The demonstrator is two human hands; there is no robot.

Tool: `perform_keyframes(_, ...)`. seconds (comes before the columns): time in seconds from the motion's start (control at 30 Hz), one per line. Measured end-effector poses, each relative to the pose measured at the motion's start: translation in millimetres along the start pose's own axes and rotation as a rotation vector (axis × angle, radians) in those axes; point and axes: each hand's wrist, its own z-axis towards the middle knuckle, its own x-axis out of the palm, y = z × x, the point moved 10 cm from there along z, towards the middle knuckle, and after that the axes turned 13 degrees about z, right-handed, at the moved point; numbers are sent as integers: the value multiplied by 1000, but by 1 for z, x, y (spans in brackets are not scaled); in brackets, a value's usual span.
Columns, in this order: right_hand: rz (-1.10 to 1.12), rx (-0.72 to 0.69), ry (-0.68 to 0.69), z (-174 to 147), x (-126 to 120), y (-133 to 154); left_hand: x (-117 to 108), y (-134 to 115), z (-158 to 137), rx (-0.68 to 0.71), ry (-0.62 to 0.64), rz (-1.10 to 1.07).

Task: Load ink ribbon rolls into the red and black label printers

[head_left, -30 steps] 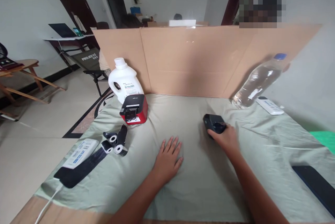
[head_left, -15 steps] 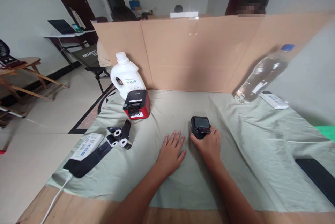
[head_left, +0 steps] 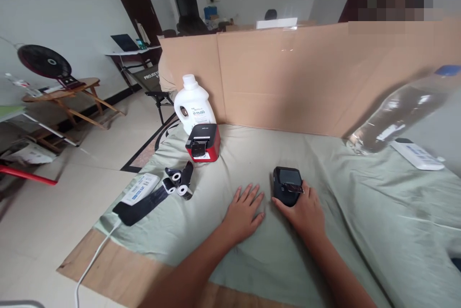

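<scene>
My right hand [head_left: 304, 209] grips a small black device with a screen [head_left: 286, 183] that rests on the pale green cloth [head_left: 378, 231] covering the table. My left hand [head_left: 245, 209] lies flat on the cloth just left of the device, fingers spread, holding nothing. A red and black label printer [head_left: 202, 143] stands further left and back, in front of a white plastic jug [head_left: 193, 109]. Several small black and white rolls [head_left: 179, 183] lie near the table's left edge.
A cardboard screen [head_left: 288, 82] walls off the back of the table. A clear water bottle [head_left: 399, 113] leans at the right, beside a white remote [head_left: 418, 155]. A white power strip [head_left: 140, 189] on a black strip [head_left: 140, 207] sits at the left edge, its cord hanging down.
My right hand has drawn the black device leftward across the cloth, close to my left hand. My head has turned left, so everything has shifted right in view.
</scene>
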Motion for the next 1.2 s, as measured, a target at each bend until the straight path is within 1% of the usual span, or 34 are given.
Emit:
perform_keyframes(0.17, 78, 7, -60, -3, 0, -1, -1, 0, 0, 4, -4, 13)
perform_keyframes(0.43, 103, 64, -54, -6, 1, 2, -4, 0, 0, -2, -4, -2)
perform_keyframes(0.6, 104, 63, -61, -5, 1, 2, -4, 0, 0, 3, -9, 16)
perform_keyframes(0.67, 92, 61, -48, -5, 2, 1, -4, 0, 0, -2, -14, 14)
perform_keyframes(0.77, 82, 82, 10, -4, 5, -3, -9, 0, 0, -18, -22, -14)
perform_keyframes(0.87, 93, 81, 89, -4, 9, -7, -22, 7, 14, -80, -23, -74)
perform_keyframes(0.93, 112, 60, 129, -4, 12, -8, -29, 17, 33, -163, 6, -166)
perform_keyframes(1.0, 134, 42, 150, -4, 13, -9, -27, 28, 59, -262, 83, -367)
perform_keyframes(1.07, 155, 39, 156, -4, 13, -11, -11, 30, 85, -343, 247, -688)
perform_keyframes(1.1, 163, 42, 158, -4, 14, -12, -1, 28, 95, -384, 344, -846)
perform_keyframes(1.13, 171, 44, 161, -4, 15, -12, 7, 25, 104, -416, 411, -973)
perform_keyframes(1.17, 178, 45, 165, -4, 15, -12, 12, 22, 110, -445, 457, -1068)
perform_keyframes(1.2, 184, 46, 168, -4, 16, -12, 16, 21, 114, -465, 475, -1130)
